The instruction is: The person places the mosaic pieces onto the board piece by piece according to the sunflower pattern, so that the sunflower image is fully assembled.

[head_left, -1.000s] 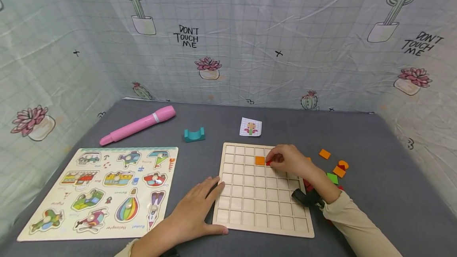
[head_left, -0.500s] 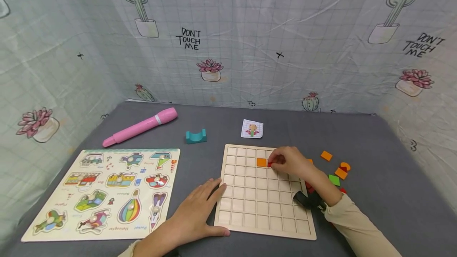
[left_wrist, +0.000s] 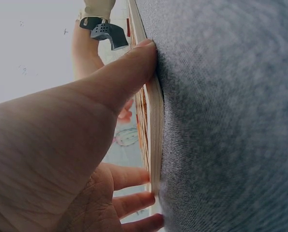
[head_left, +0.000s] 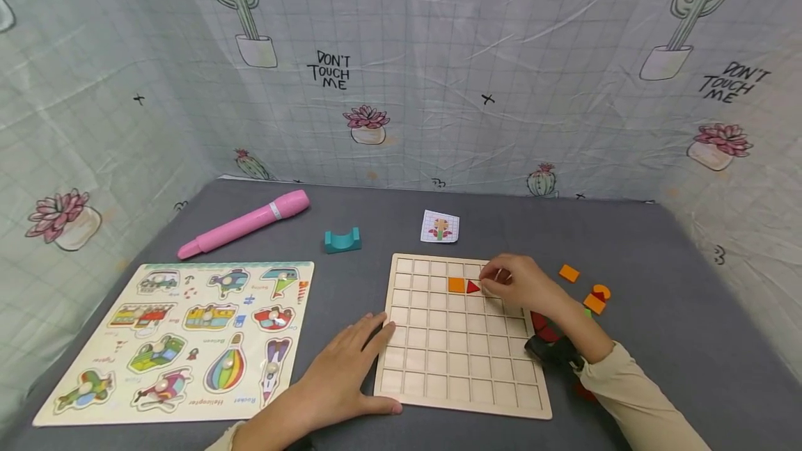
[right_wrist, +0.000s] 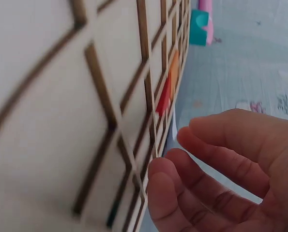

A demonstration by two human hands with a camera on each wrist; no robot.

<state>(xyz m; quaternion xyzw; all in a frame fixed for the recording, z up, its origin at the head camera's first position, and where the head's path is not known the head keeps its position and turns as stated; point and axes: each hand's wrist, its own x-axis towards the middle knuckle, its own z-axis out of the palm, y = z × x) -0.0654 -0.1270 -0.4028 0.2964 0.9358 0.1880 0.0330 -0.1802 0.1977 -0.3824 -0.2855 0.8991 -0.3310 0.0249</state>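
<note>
Far left on the grey bench lies the vehicle puzzle board, all its pieces seated. Behind it sits a pink pen, then a teal arch block, then a small pattern card just beyond the grid board's far edge.

Your left hand lies flat on the bench, fingers straight and relaxed, holding nothing. Its fingertips touch the left edge of the wooden grid board; the left wrist view shows the thumb pressed against that edge.

In the grid board, two cells of the second row are filled: an orange square and, right beside it, a red triangle. The other visible cells show bare wood.

Your right hand hovers over the board just right of the red triangle, fingers loosely curled, gripping nothing. The right wrist view shows the fingertips apart from the triangle.

Right of the board, loose pieces in orange, red and green lie on the bench; your right forearm hides some of them.
</note>
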